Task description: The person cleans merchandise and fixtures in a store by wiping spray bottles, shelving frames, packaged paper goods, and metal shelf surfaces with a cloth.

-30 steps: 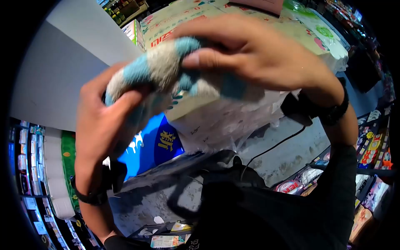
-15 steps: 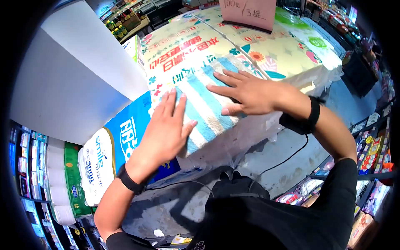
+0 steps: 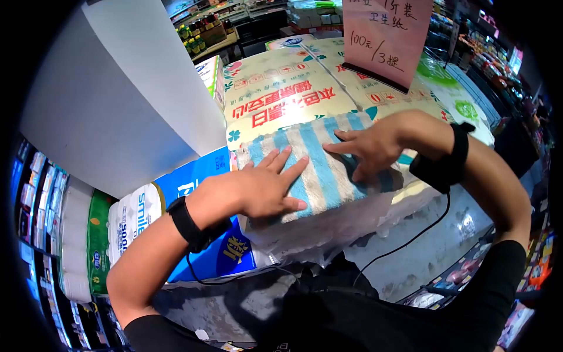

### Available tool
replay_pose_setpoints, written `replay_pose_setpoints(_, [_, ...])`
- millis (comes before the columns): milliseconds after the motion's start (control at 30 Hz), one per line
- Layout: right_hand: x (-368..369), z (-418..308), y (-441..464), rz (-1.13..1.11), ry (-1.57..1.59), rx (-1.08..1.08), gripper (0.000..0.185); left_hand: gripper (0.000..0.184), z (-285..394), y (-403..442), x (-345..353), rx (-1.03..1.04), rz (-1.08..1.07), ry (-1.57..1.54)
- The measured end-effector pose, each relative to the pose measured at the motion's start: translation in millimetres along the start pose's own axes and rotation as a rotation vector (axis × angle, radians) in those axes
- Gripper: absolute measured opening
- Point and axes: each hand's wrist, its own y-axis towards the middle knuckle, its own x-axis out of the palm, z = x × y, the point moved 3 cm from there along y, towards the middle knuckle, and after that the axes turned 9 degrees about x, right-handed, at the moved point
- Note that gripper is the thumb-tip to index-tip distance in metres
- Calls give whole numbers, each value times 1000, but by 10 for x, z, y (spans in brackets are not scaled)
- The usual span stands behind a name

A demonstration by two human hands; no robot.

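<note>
A blue-and-white striped towel (image 3: 321, 167) lies folded on the front edge of plastic-wrapped paper packs (image 3: 284, 88), which carry red lettering on a cream ground. My left hand (image 3: 267, 186) rests on the towel's left part with its fingers spread. On the right part, my right hand (image 3: 378, 146) is bent at the wrist, its fingers apart and touching the cloth. Neither hand grips the towel. Black bands are on both wrists, and the right one holds a dark device (image 3: 437, 170) with a cable.
A pink handwritten price sign (image 3: 384, 44) stands on the packs behind my right hand. To the left are a white pillar (image 3: 135, 100), a blue pack (image 3: 220, 240) and a white "smile" pack (image 3: 138, 211). Cables hang in front of my body, and stocked shelves line both sides.
The towel now lies wider and straighter along the edge of the packs. My left hand has turned to point more to the right. The camera view has shifted, showing more of the sign.
</note>
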Motion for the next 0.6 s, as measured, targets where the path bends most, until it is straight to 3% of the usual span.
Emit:
replay_pose_setpoints(67, [-208, 49, 116, -64, -123, 48, 102, 89, -96, 104, -90, -43, -36, -8])
replay_pose_setpoints(233, [-639, 264, 650, -39, -205, 97, 102, 89, -441, 469, -278, -164, 25, -48])
replay_pose_setpoints(433, [-1124, 463, 1242, 106, -139, 62, 106, 91, -1049, 827, -624, -365, 49, -129])
replay_pose_setpoints(600, [-1460, 552, 1597, 138, -164, 54, 103, 80, -1569, 1103, -854, -434, 59, -242])
